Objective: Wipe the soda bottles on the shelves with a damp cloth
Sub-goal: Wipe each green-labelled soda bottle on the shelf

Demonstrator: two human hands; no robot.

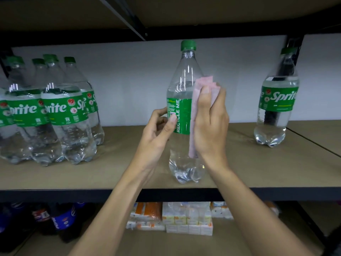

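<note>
A clear Sprite bottle (181, 111) with a green cap and green label stands upright near the front of the brown shelf (118, 174). My left hand (158, 130) grips its left side at the label, thumb across the front. My right hand (210, 122) presses a folded pink cloth (195, 108) flat against the bottle's right side. Several more Sprite bottles (55, 111) stand grouped at the left. A single Sprite bottle (276, 100) stands at the right.
The black front rail (55, 194) of the shelf runs below my arms. On the lower shelf sit dark cola bottles (60, 220) at the left and small white and orange cartons (184, 217) in the middle. Another shelf board hangs overhead.
</note>
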